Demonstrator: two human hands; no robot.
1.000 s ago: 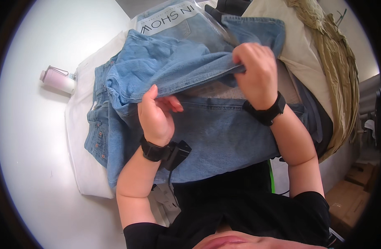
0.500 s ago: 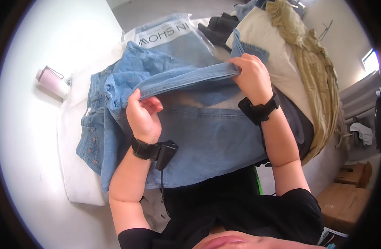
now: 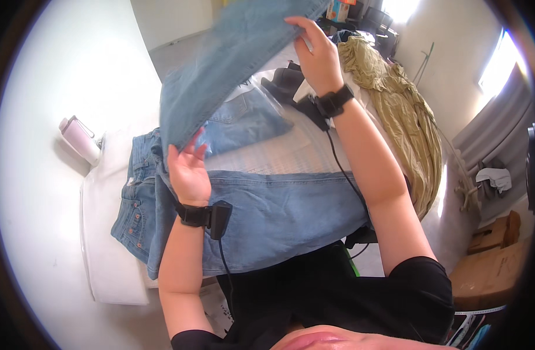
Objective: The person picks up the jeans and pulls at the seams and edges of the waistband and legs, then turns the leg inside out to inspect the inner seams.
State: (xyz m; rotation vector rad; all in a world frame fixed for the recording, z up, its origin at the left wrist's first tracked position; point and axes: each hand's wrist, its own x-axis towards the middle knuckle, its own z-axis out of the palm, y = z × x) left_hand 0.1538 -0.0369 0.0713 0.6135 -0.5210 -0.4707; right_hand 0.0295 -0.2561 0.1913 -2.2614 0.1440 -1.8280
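A pair of light blue jeans (image 3: 279,219) lies across the white-covered surface, waistband (image 3: 136,210) at the left. One leg stays flat near my body. The other leg (image 3: 221,73) is lifted high toward the far side, partly blurred and running out of the top of the view. My left hand (image 3: 189,178) pinches the lower part of the raised leg's seam edge near the waist end. Farther up and to the right, my right hand (image 3: 319,58) grips the same edge between thumb and fingers. Both wrists wear black straps with small cabled devices.
Beyond the jeans lies a clear plastic bag (image 3: 261,114) with folded denim inside. Dark cloth (image 3: 282,84) and a crumpled olive garment (image 3: 410,128) are at the right. A pink bottle (image 3: 79,140) stands at the left wall; cardboard boxes (image 3: 486,277) sit at lower right.
My right hand has risen and moved away from me, swinging the jeans leg up off the surface. My left hand has shifted slightly, and the plastic bag is more exposed.
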